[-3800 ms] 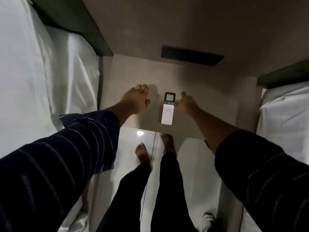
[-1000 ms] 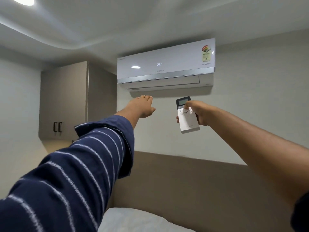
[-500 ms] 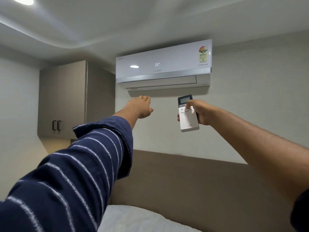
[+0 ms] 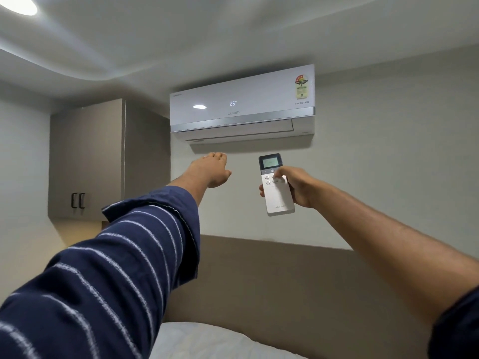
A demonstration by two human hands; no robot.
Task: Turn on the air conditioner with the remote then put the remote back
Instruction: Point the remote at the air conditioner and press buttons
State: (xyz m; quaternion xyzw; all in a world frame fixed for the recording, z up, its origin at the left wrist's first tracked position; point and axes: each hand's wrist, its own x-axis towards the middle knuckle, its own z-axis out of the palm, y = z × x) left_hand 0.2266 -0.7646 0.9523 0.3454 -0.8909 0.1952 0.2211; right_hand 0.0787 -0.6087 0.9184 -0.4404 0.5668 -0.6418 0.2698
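A white air conditioner (image 4: 242, 104) hangs high on the wall, its front panel showing 25° and its lower flap slightly parted. Just below its right half, my right hand (image 4: 298, 187) grips a white remote (image 4: 278, 196) with a dark lit screen on top, held upright and aimed at the unit. My thumb rests on the buttons under the screen. My left hand (image 4: 211, 171) is stretched out flat to the left of the remote, palm down, holding nothing.
A grey wall cabinet (image 4: 85, 161) with two dark handles hangs left of the unit. A brown headboard panel (image 4: 285, 281) runs below, with white bedding (image 4: 202, 340) at the bottom. A round ceiling light (image 4: 15, 5) glows at top left.
Earlier the remote lay on a low surface between my hands. Now it is raised toward the unit in my right hand. Over the last second my thumb shifted slightly on the buttons.
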